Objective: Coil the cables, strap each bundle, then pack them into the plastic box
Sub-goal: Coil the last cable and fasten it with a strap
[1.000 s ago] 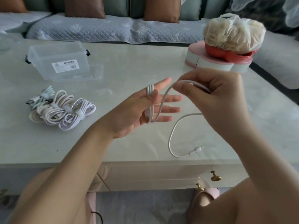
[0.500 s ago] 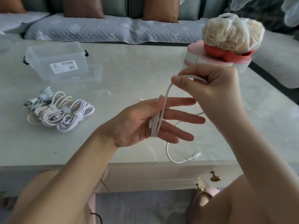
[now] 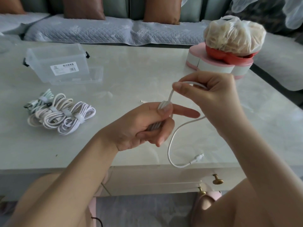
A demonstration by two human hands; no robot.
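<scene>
The pale, marble-like surface point(image 3: 147, 68) fills most of the view, and behind it stands a sofa with a grey quilted cover point(image 3: 98, 31). At the far left of the surface sits the clear plastic box with black clips and a white label point(image 3: 57, 63). At the far right, a tied plastic bag of beige things point(image 3: 232, 35) rests in a red bowl. Near the box lies a pile of coiled, strapped cable bundles in white, cream and silver point(image 3: 65, 115). In the middle, the left hand point(image 3: 144, 126) grips the loops of a thin white cable point(image 3: 168, 148), with the thumb pressing on them and the index finger pointing out. Just above it, the right hand point(image 3: 211, 99) pinches the same cable between thumb and fingers. The free end hangs in a curve, and its small white plug point(image 3: 198, 157) is near the front edge.
</scene>
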